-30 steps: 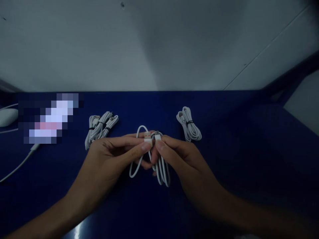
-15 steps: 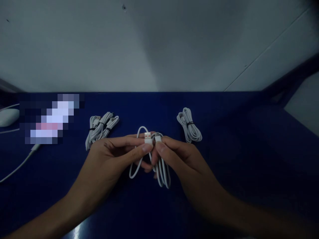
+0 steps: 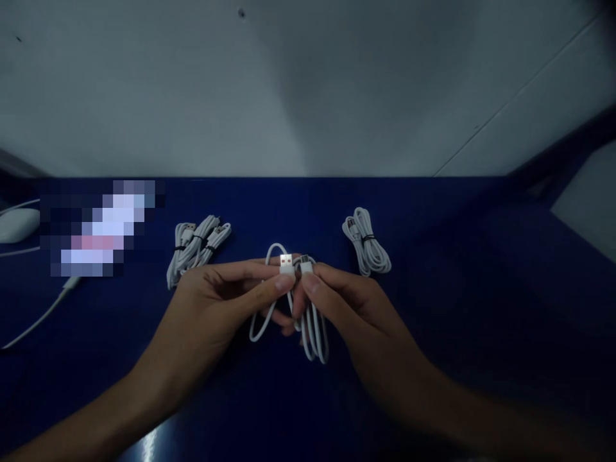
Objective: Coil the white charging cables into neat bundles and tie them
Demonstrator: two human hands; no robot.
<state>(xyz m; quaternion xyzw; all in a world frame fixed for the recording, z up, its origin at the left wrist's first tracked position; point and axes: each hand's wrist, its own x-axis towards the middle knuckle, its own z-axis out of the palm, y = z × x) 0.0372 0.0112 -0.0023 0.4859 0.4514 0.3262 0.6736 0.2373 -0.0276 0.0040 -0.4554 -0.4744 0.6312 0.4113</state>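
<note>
A loose white USB cable (image 3: pixel 312 333) hangs in loops between both hands above the dark blue table (image 3: pixel 457 289). My left hand (image 3: pixel 216 308) pinches its larger plug, which has an orange insert, between thumb and forefinger. My right hand (image 3: pixel 351 308) pinches the smaller plug right beside it, so the two plugs stand side by side, pointing away from me. The cable's loops dangle below my fingers and partly hide behind them.
Tied white cable bundles (image 3: pixel 195 247) lie on the table at the back left, and one tied bundle (image 3: pixel 366 244) lies at the back right. A white rounded object (image 3: pixel 17 224) and a thin white cord (image 3: pixel 43 311) sit at the far left. A grey wall rises behind.
</note>
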